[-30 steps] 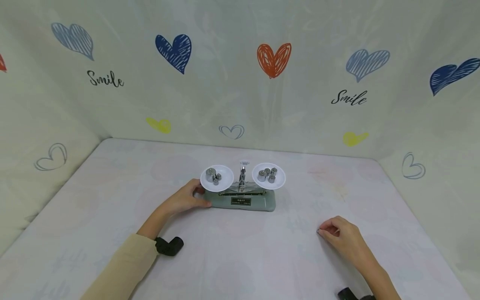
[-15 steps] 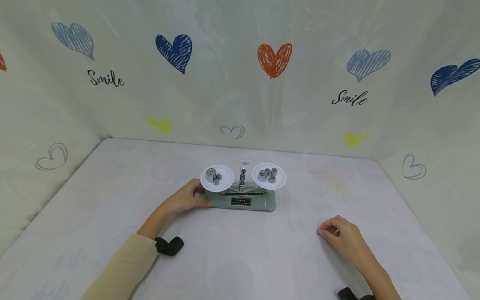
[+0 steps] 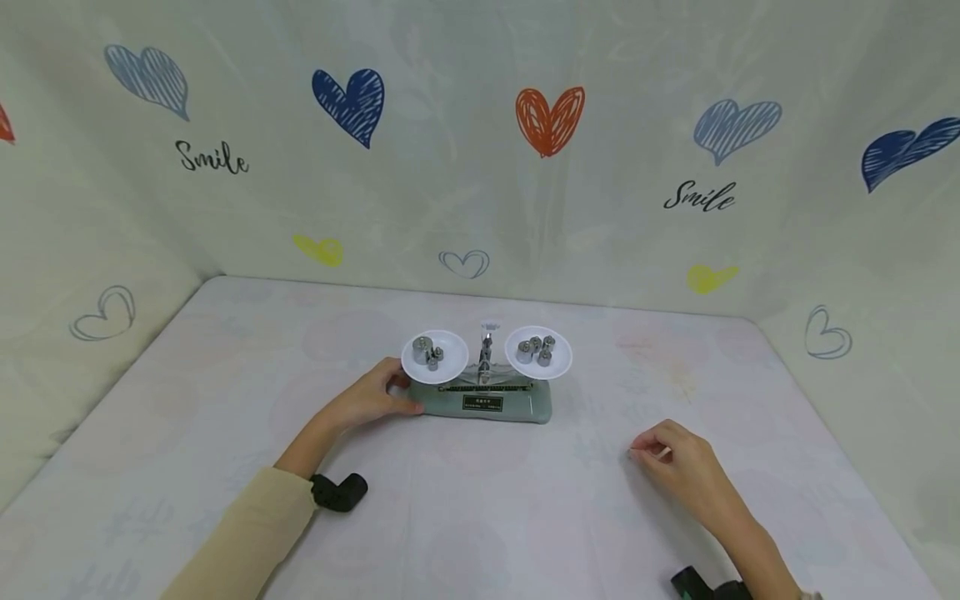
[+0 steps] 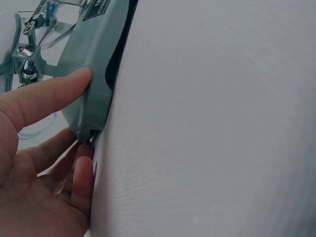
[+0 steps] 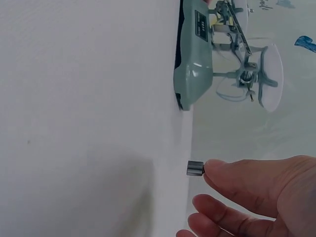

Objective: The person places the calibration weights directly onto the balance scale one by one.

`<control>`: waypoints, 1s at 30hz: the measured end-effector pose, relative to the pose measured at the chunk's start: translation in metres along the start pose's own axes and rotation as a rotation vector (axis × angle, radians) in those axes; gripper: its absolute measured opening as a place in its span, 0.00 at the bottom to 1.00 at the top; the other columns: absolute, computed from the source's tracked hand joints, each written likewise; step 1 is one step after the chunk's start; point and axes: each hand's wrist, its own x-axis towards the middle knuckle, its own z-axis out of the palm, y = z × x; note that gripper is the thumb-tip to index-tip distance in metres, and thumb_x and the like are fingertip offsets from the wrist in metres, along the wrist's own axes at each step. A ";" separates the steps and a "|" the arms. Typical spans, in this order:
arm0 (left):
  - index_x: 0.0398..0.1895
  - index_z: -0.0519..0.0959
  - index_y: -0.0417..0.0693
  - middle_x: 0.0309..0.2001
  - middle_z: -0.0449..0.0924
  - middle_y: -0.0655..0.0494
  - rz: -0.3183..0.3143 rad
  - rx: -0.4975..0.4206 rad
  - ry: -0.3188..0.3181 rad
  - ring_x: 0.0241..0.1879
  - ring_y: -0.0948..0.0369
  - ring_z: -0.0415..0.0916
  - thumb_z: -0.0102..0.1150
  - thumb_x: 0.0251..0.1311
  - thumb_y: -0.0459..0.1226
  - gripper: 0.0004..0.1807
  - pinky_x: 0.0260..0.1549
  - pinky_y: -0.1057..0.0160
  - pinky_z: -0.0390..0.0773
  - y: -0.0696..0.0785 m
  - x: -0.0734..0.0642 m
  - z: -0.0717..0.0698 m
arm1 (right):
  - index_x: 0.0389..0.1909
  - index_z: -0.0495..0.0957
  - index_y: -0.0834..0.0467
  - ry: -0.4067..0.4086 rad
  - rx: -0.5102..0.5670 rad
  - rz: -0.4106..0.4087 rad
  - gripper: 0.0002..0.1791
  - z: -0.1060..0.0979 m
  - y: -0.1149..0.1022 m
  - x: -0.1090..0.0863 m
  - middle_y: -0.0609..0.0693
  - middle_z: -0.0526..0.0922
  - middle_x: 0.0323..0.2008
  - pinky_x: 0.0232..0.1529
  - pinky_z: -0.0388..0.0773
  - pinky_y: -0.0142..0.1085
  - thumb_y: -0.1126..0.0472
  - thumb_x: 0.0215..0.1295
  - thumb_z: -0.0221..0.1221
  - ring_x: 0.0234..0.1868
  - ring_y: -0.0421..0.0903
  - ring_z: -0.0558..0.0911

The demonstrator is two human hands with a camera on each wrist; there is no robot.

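Observation:
A green balance scale [image 3: 525, 407] stands on the table, with white plastic pans on either side. Three metal weights [image 3: 422, 349] of different sizes sit in the left pan [image 3: 455, 350], and several more [image 3: 523, 353] in the right pan [image 3: 563, 357]. My left hand [image 3: 365, 395] grips the left end of the scale's base, thumb on the front face and fingers round the end and back. Off to the right and nearer to me, my right hand [image 3: 686, 468] pinches a small cylindrical metal weight [image 5: 195, 168] at its knob; its other fingers are loosely bent.
Pale patterned cloth covers the table [image 3: 480, 517]. A fabric backdrop [image 3: 637, 225] printed with hearts and lettering rises along the back and sides. Black wrist cameras [image 3: 341, 493] are strapped on both forearms.
My right hand has risen a little and shifted slightly forward and left with the weight. The left hand, the scale and the weights in the pans look unchanged.

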 end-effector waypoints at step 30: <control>0.60 0.66 0.37 0.57 0.65 0.37 -0.005 0.001 0.000 0.55 0.44 0.65 0.69 0.46 0.34 0.36 0.54 0.45 0.66 0.001 -0.001 0.000 | 0.31 0.80 0.55 -0.001 0.059 -0.198 0.03 -0.013 -0.080 0.052 0.45 0.79 0.32 0.39 0.78 0.41 0.65 0.55 0.64 0.36 0.44 0.77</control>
